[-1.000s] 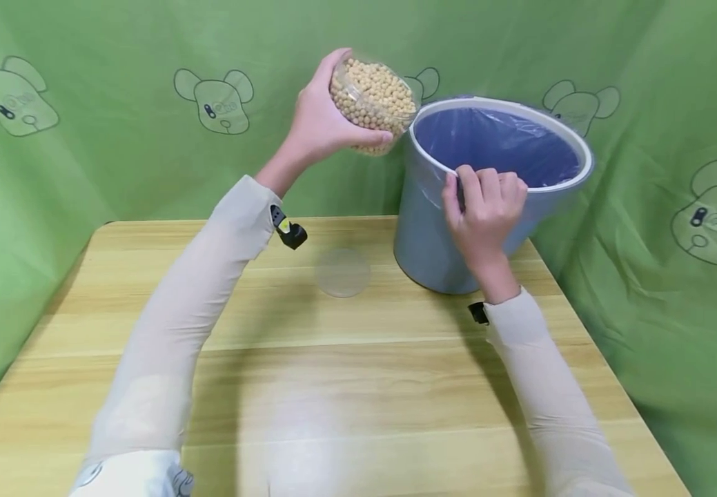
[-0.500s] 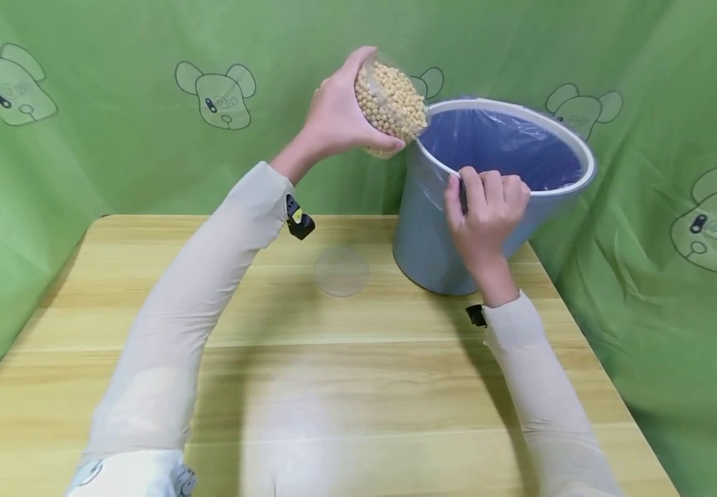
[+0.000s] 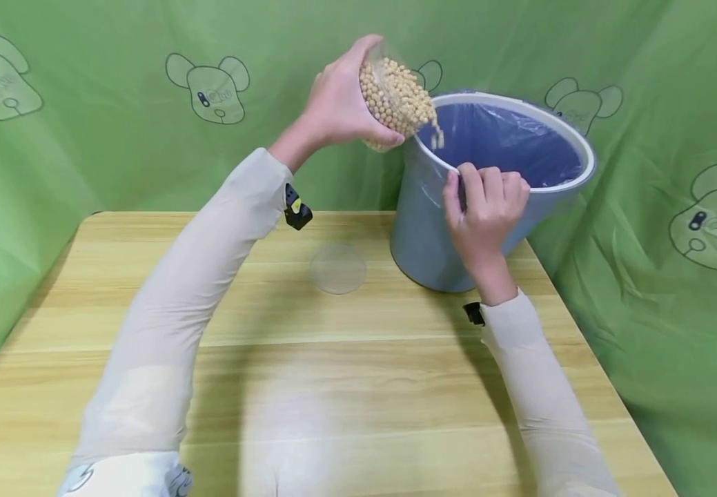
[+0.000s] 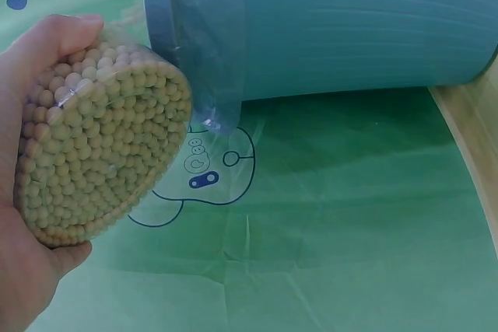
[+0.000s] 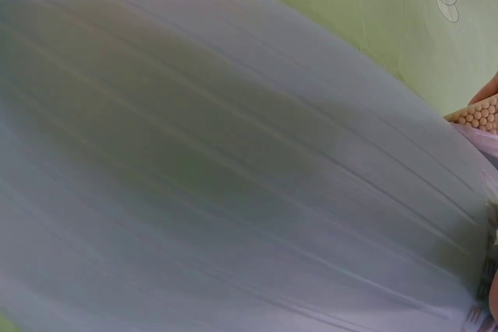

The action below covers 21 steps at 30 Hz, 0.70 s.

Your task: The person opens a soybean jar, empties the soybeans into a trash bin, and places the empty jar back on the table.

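Note:
My left hand (image 3: 347, 103) grips a clear round jar of pale dried soybeans (image 4: 105, 145), tilted to the right over the near-left rim of a trash can. A few soybeans (image 3: 437, 137) drop from the jar's mouth into the can. The blue-grey trash can (image 3: 423, 228) has a white rim ring and a clear plastic liner (image 3: 507, 138) inside. My right hand (image 3: 488, 214) holds the can's near rim, fingers curled over it. In the left wrist view the jar's base faces the camera, packed with beans. The can's wall fills most of the right wrist view.
A clear round disc (image 3: 338, 268), like a lid, lies on the wooden table (image 3: 308, 386) left of the can. Green cloth (image 3: 116, 152) with printed mouse-like heads hangs behind and along both sides. The can stands near the table's back right corner.
My left hand has moved right to the can's rim and tipped the jar further, and soybeans now fall out. My right hand stays on the rim.

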Motion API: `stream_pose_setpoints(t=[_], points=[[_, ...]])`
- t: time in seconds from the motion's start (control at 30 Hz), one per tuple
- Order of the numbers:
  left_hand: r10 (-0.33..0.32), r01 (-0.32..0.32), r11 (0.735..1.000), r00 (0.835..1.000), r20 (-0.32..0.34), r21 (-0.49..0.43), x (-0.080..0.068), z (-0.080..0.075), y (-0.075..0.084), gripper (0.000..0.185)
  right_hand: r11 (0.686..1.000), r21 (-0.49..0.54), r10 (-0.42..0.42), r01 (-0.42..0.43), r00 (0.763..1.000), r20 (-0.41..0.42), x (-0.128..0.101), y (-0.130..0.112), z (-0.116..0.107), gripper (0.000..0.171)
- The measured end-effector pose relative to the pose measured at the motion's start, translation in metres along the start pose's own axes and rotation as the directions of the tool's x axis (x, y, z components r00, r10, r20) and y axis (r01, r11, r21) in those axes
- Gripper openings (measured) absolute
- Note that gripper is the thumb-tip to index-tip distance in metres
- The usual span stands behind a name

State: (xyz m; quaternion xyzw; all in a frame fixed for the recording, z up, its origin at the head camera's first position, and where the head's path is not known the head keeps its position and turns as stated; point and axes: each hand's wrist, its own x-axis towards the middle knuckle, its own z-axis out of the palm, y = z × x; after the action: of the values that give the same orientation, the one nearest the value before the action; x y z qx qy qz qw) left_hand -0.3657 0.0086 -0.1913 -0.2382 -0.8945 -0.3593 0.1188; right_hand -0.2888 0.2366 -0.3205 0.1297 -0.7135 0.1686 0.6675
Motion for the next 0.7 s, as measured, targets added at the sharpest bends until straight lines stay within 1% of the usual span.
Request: stream_pose_setpoints(t=[0.23, 0.53, 0.7], points=[[-0.024, 0.024, 1.0, 0.999, 0.03, -0.002, 0.005, -0.004, 0.005, 0.136, 1.0, -0.002, 0.007, -0.007, 1.0, 0.002, 0.001, -0.001, 0.0, 0.022], [-0.051, 0.044, 0.997, 0.993, 0.107, 0.068, 0.012, -0.011, 0.014, 0.14, 1.0, -0.008, 0.01, -0.01, 1.0, 0.001, 0.0, -0.003, -0.003, 0.023], [-0.075, 0.056, 0.99, 0.987, 0.14, 0.133, 0.017, -0.016, 0.02, 0.14, 1.0, -0.007, 0.004, -0.004, 1.0, 0.005, 0.0, -0.003, -0.003, 0.023]])
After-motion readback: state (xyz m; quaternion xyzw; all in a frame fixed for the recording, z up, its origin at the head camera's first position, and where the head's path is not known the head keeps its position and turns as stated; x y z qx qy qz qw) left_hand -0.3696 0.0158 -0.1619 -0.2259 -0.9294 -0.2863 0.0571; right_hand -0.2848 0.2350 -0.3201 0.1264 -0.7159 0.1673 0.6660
